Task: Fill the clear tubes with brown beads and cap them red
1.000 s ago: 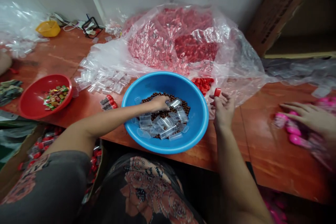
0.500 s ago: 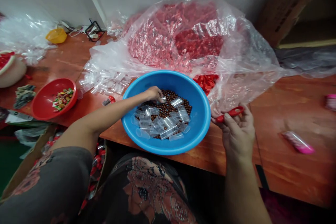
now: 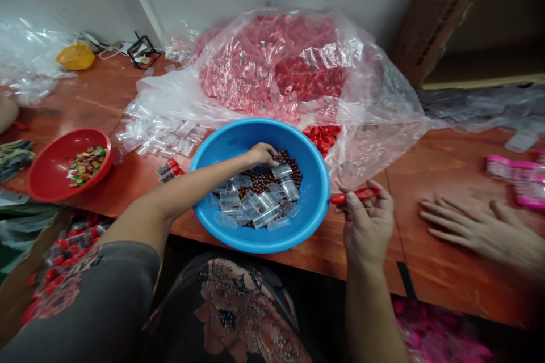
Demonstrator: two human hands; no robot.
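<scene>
A blue basin [image 3: 259, 243] stands before me with small brown balls [image 3: 293, 159] and several clear plastic tubes [image 3: 266, 212] in it. My left hand [image 3: 261, 154] reaches into the basin, fingers bent down among the balls and closed around a clear plastic tube, mostly hidden beneath them. Just right of the basin's rim, my right hand [image 3: 370, 224] pinches a long red plastic piece [image 3: 355, 196] with an oval loop at one end, between thumb and fingers.
Behind the basin lies a big clear bag [image 3: 272, 62] of red pieces. More clear tubes [image 3: 164, 133] are heaped to its left. A red bowl [image 3: 40, 173] holds wrapped sweets. Filled red-capped tubes [image 3: 170, 169] lie nearby. Another person's hand [image 3: 472, 227] rests at right, near pink items [image 3: 517, 176].
The view has swung right. My left hand has moved right and sunk among the balls. My right hand still pinches the red piece. Another person's hand has appeared where a pink-capped tube lay.
</scene>
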